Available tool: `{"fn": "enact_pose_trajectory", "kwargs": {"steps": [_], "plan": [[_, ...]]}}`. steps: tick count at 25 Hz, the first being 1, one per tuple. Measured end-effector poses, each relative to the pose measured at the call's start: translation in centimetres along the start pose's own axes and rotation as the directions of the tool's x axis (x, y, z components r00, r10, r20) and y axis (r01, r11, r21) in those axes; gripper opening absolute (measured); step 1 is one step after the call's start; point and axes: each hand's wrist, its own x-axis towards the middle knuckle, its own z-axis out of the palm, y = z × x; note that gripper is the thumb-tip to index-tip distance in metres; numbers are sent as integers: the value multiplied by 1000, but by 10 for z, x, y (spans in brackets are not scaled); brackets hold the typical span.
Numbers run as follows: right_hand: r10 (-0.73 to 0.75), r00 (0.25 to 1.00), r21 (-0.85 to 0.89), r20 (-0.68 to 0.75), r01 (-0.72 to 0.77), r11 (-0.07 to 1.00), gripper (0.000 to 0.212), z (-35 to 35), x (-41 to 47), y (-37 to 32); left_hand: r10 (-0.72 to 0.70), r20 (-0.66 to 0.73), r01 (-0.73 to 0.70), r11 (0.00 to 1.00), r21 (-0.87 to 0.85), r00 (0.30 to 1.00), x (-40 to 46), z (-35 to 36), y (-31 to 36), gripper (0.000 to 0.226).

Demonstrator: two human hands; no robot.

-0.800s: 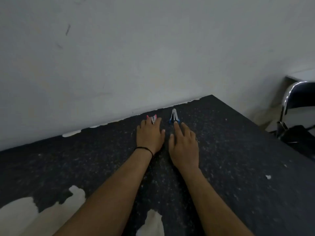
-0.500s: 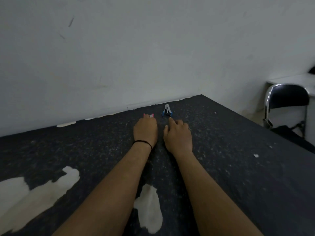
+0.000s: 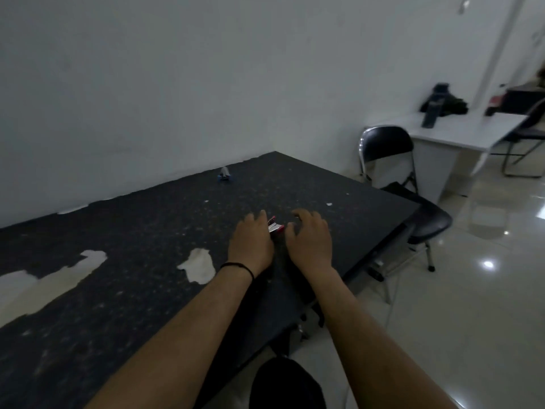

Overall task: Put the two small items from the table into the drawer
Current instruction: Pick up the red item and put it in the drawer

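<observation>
A small red and white item (image 3: 276,228) pokes out from the fingers of my left hand (image 3: 250,245), which grips it just above the dark speckled table (image 3: 132,261). My right hand (image 3: 309,242) hovers right beside it, fingers loosely curled, with nothing in it. The second small item, blue and white (image 3: 224,176), stands far back on the table near the wall, well away from both hands. No drawer shows clearly; the space under the table's right edge is dark.
White chipped patches (image 3: 199,265) mark the table top. A black folding chair (image 3: 392,160) stands off the table's right side. Behind it is a white desk (image 3: 460,134) with dark objects on it. Glossy floor lies to the right.
Both hands have drawn back from the wall toward the table's right side. My left hand took the red item along. The blue item stayed by the wall. The view swung right.
</observation>
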Motion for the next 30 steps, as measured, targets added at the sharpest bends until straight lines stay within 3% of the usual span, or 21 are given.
{"fn": "enact_pose_trajectory", "kwargs": {"steps": [3, 5, 8, 12, 18, 21, 26, 30], "plan": [[118, 979, 14, -169, -117, 993, 31, -49, -19, 43, 117, -20, -118, 991, -61, 993, -19, 27, 55, 59], [237, 926, 50, -294, -232, 971, 33, -84, -36, 87, 240, -17, -241, 969, -62, 971, -32, 52, 102, 56], [427, 862, 182, -272, -389, 903, 41, -90, -49, 114, 336, -39, -338, 940, -54, 941, -42, 68, 128, 51], [582, 810, 177, -73, -564, 807, 36, -74, -46, 139, 433, -42, -433, 902, 9, 901, -41, 82, 142, 50], [620, 782, 241, -67, -591, 770, 29, -58, -44, 149, 499, -47, -497, 867, 46, 866, -41, 90, 133, 48], [660, 751, 390, -26, -600, 699, 26, -68, -48, 161, 485, -54, -484, 875, 16, 873, -40, 89, 132, 49], [755, 630, 487, -179, -610, 625, 24, -84, -67, 176, 566, -62, -556, 822, 127, 822, -43, 90, 133, 50], [840, 515, 550, -170, -658, 515, 30, -93, -88, 192, 614, -20, -599, 777, 195, 789, -40, 87, 139, 45]]}}
